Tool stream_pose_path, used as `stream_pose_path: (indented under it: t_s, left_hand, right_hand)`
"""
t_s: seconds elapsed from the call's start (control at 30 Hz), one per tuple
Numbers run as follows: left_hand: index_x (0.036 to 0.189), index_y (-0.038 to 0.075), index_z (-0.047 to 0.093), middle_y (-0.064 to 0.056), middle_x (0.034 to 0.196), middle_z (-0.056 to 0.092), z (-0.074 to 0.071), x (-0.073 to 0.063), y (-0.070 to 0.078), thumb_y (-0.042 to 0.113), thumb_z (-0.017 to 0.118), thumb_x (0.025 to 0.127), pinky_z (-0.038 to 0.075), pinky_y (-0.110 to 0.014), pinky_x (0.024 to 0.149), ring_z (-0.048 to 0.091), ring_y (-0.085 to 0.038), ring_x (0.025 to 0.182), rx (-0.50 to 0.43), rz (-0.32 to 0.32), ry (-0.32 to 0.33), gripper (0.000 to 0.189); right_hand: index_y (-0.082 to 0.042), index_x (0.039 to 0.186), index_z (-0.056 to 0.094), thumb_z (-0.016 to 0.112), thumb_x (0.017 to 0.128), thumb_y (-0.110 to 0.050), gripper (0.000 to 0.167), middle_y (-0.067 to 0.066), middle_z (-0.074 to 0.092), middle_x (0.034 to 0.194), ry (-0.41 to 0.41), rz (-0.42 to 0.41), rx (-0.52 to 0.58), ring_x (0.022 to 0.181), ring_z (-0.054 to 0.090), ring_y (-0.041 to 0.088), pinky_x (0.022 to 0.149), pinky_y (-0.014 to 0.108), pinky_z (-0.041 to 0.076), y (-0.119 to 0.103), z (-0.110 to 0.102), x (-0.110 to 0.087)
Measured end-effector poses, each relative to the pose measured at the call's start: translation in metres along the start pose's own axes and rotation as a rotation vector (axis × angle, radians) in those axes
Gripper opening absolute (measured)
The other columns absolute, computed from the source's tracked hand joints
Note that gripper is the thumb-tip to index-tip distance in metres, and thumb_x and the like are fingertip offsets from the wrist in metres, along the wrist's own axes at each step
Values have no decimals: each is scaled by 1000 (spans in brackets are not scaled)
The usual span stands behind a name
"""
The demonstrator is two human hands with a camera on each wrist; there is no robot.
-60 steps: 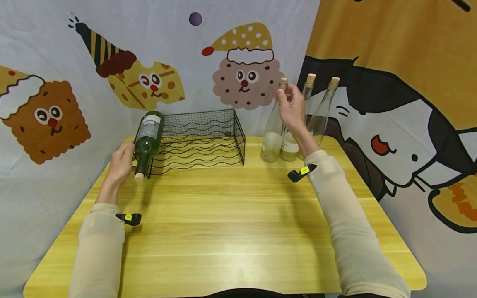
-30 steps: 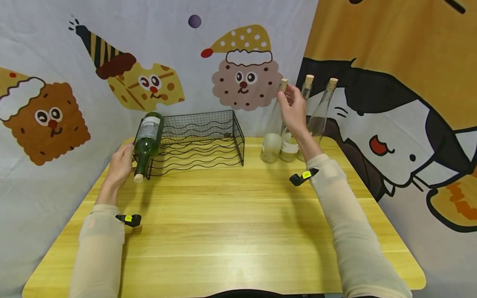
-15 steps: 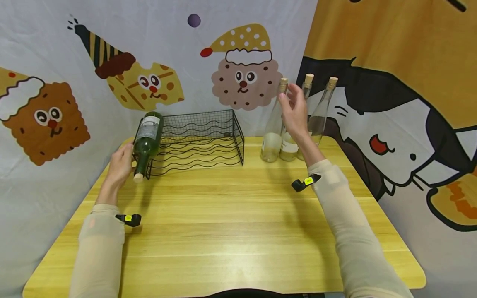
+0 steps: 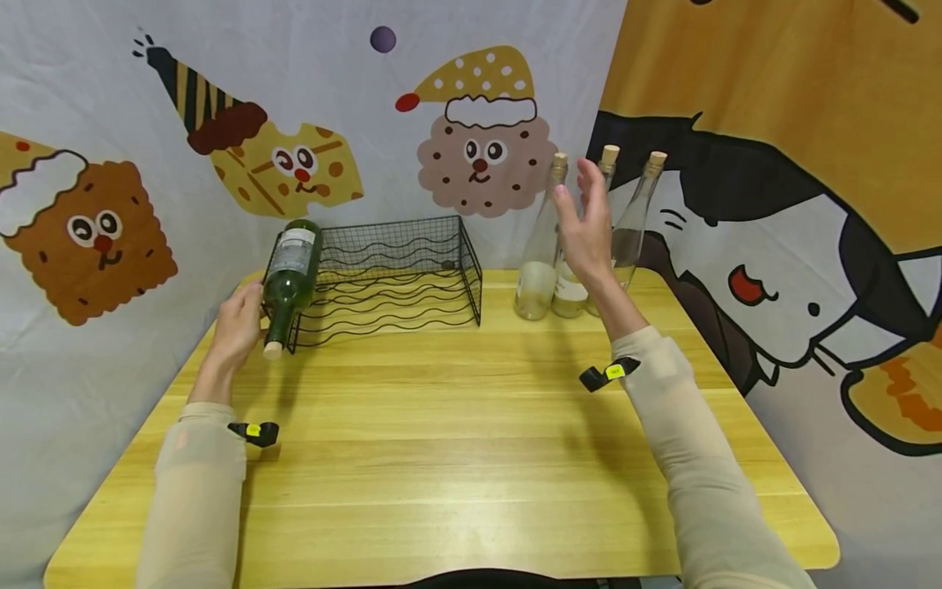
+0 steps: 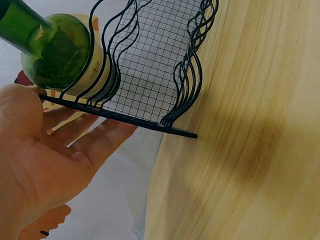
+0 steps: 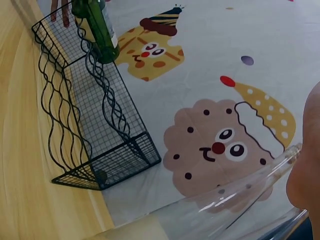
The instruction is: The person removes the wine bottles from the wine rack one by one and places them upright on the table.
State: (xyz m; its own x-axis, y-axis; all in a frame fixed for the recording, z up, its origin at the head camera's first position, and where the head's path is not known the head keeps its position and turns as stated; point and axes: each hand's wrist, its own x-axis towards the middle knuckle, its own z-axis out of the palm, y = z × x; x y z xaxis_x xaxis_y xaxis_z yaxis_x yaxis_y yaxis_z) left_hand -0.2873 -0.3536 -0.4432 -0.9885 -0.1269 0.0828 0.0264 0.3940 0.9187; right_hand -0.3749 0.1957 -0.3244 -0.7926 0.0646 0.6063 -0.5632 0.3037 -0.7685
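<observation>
A green wine bottle (image 4: 293, 266) with a cork lies on the upper left of the black wire wine rack (image 4: 401, 237), its neck facing the front. My left hand (image 4: 237, 323) is against the rack's left side panel, its fingers (image 5: 107, 137) stretched along the outside of the mesh in the left wrist view. At the right, my right hand (image 4: 589, 237) is up beside the neck of a clear corked bottle (image 4: 536, 282), thumb and fingers spread apart. It partly covers a second clear bottle (image 4: 570, 290); a third clear bottle (image 4: 648, 196) leans or stands at its right.
The wooden table (image 4: 441, 458) has rounded corners and stretches in front of the rack. A white cloth backdrop (image 4: 324, 49) with cartoon prints hangs right behind it. To the right hangs another printed cloth (image 4: 773, 204).
My right thumb and fingers, earlier pinching the neck of the leftmost clear bottle, have parted and drawn slightly right off it. My left hand and the green bottle stay put.
</observation>
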Motion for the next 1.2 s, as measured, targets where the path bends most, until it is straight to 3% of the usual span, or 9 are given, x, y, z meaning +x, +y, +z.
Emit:
stream_pose_path:
  t_s: [0.4, 0.6, 0.83, 1.03, 1.2]
  left_hand:
    - [178, 5, 32, -31, 183, 27, 1, 0, 1, 49, 18, 121, 47, -79, 121, 37, -59, 162, 1, 0, 4, 74]
    - [179, 8, 33, -28, 183, 29, 1, 1, -1, 52, 17, 121, 52, -73, 119, 41, -56, 162, 39, 9, 6, 74]
    - [180, 8, 30, -28, 184, 27, 1, 2, -2, 51, 18, 121, 50, -75, 119, 40, -57, 163, 27, 6, 7, 74]
    - [181, 7, 19, -31, 185, 19, 2, 2, -2, 48, 18, 122, 45, -77, 122, 33, -61, 165, -17, 12, -7, 72]
    - [181, 5, 19, -34, 184, 19, 4, 1, 0, 46, 18, 122, 44, -78, 121, 33, -63, 163, -28, 17, -10, 71]
  right_hand:
    - [-11, 177, 35, 57, 115, -30, 68, 7, 36, 185, 16, -66, -14, 173, 32, 19, 143, 24, 24, -24, 6, -12]
    - [-9, 176, 36, 58, 115, -25, 66, 6, 39, 183, 12, -157, 11, 173, 32, 17, 144, 25, 23, -34, 11, -18]
    - [-5, 172, 43, 58, 113, -23, 63, 10, 44, 181, -23, -289, 42, 171, 39, 20, 144, 31, 29, -44, 22, -29]
    - [-7, 172, 44, 58, 114, -25, 62, 9, 47, 179, -106, -279, 53, 169, 42, 21, 145, 38, 31, -43, 32, -36]
    - [-11, 173, 43, 57, 114, -27, 63, 3, 44, 182, -184, -233, 28, 171, 40, 19, 144, 35, 30, -39, 39, -41]
